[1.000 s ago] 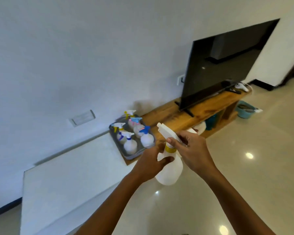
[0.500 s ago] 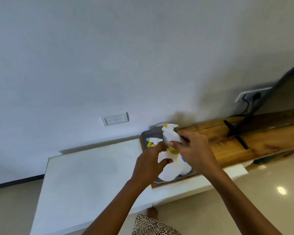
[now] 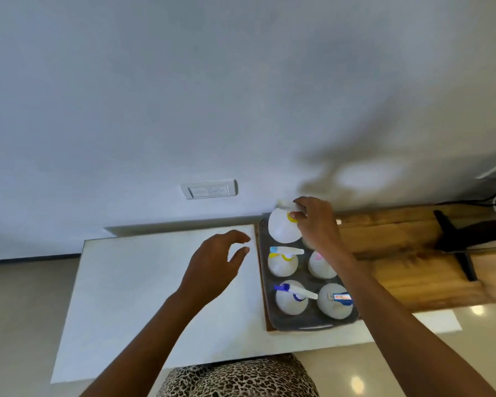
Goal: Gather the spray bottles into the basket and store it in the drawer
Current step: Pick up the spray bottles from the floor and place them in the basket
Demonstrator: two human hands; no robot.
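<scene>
A grey basket lies at the right end of a white cabinet top, partly on a wooden board. Several white spray bottles stand in it: one with a yellow collar, one with a pink head, one with a dark blue head, one with a blue collar. My right hand grips the neck of a yellow-collared white spray bottle at the basket's far left corner. My left hand hovers open over the white top, just left of the basket.
The white cabinet top runs left from the basket. A wooden TV bench with a black TV foot extends right. A wall socket plate sits above the cabinet. Leopard-print clothing shows at the bottom edge.
My left hand has let go of the bottle and moved left, open. My right hand has carried the bottle down into the basket's far left corner. The view has tilted down over the basket.
</scene>
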